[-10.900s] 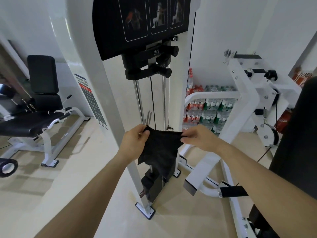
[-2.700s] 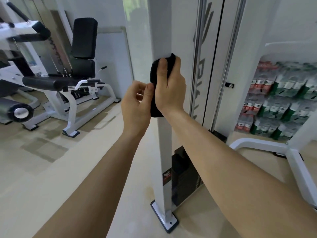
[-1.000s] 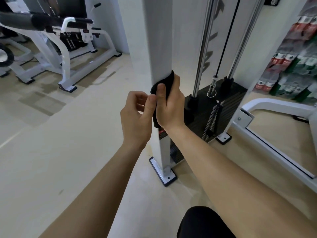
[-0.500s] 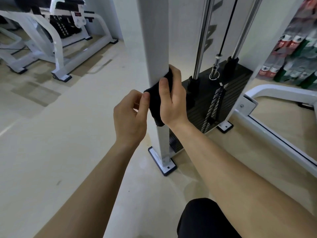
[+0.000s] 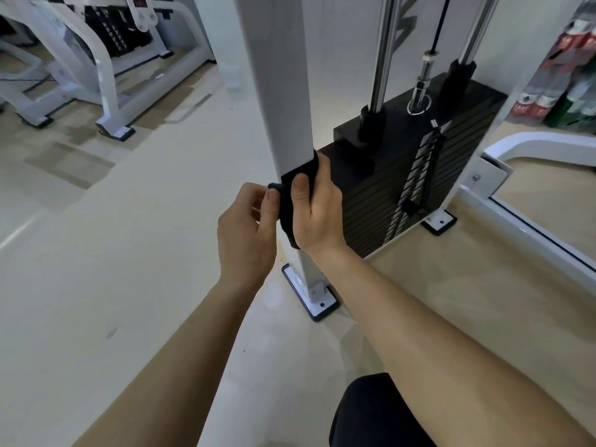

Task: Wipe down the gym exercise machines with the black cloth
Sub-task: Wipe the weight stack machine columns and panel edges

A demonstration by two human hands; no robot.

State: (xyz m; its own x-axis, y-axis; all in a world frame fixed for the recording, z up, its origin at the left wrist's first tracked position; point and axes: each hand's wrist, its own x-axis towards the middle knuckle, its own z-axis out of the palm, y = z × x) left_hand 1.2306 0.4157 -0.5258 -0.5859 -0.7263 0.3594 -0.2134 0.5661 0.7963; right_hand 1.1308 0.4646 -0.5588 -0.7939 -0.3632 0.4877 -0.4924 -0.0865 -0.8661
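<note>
The right grip (image 5: 317, 214) is clasping the soft, crumpled black cloth (image 5: 287, 204) around the smooth square white post (image 5: 277, 75), with the thumb pressing on the front. The left grip (image 5: 246, 233) is pinching the cloth's loose edge just beside it. Compared with half a second ago, both are sitting lower on the post, nearer its bolted foot plate (image 5: 311, 296). Behind, the ribbed black weight stack (image 5: 387, 175) is sitting under chrome guide rods (image 5: 382, 53).

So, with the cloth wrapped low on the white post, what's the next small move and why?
Probably slide the black cloth down to the base plate: the right hand grips it round the white post, the left hand pinches its edge, and a short stretch of post shows below.
</note>
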